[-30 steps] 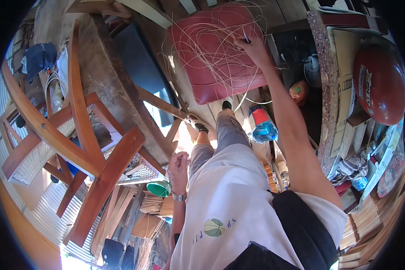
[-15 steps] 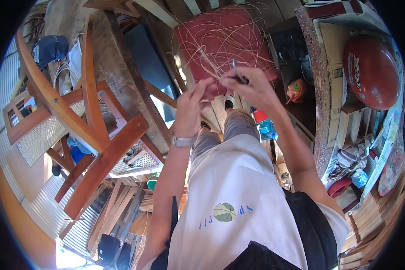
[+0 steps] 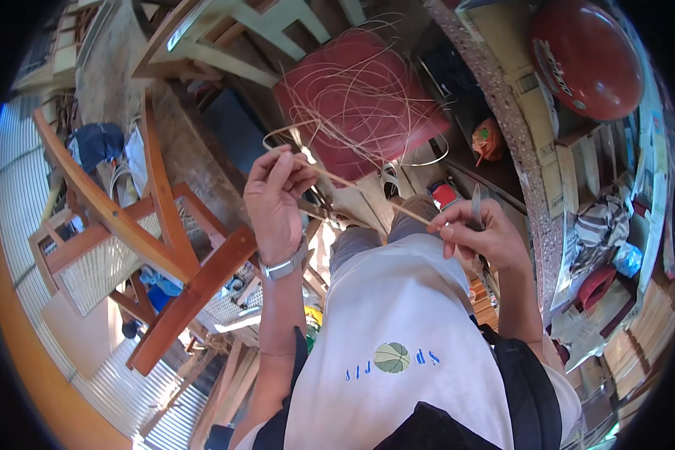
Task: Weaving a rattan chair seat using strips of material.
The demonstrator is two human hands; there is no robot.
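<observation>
My left hand (image 3: pixel 277 206), with a watch on its wrist, pinches a thin, pale cane strip (image 3: pixel 336 177) at the middle left. The strip slants down to the right across the front of my legs. Its other end is between the fingers of my right hand (image 3: pixel 487 234). A small knife (image 3: pixel 476 206) is also in the right hand, its blade sticking up past the fingers. Beyond my hands, a loose tangle of thin cane strands (image 3: pixel 352 82) lies over a red seat (image 3: pixel 409 139). One strand loops close to my left hand.
A brown wooden chair frame (image 3: pixel 165 225) with woven cane panels stands on the left. Pale wooden chair parts (image 3: pixel 232 64) are at the back. On the right are a speckled ledge (image 3: pixel 532 161), a glossy red rounded object (image 3: pixel 589 64) and an orange bag (image 3: pixel 489 140).
My hands were close together over the red seat's front edge. They have moved apart, the left to the left and the right down and rightward, with the strip stretched between them. The view has shifted.
</observation>
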